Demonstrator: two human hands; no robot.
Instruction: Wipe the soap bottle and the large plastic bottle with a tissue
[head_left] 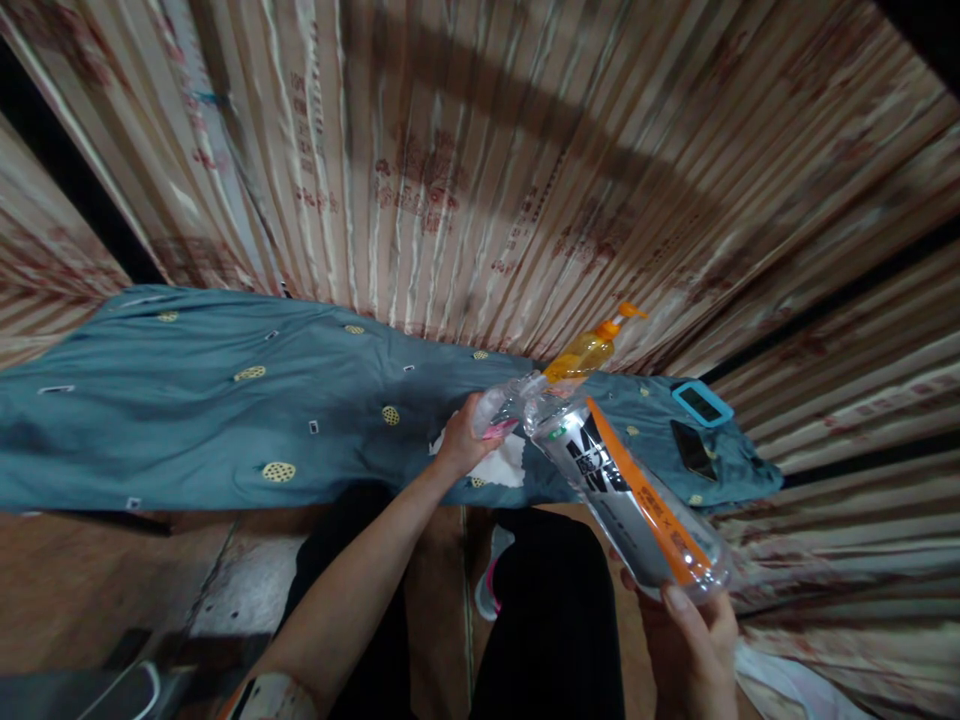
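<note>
My right hand (694, 635) grips the base of a clear plastic bottle (630, 490) with a black, white and orange label, tilted so its neck points up and left. My left hand (469, 432) reaches forward to the bottle's neck, fingers closed on a small clear piece with a pink part (499, 415); what it is exactly I cannot tell. A white cloth or tissue (504, 465) lies under that hand on the teal patterned sheet (225, 410). An orange pump bottle (592, 350) stands just behind the clear bottle's neck.
A phone in a light blue case (702, 402) and a dark phone (694, 450) lie on the sheet's right end. Striped beige curtains (480, 160) hang behind. My dark-trousered legs (555, 620) and a wooden floor (97, 570) are below.
</note>
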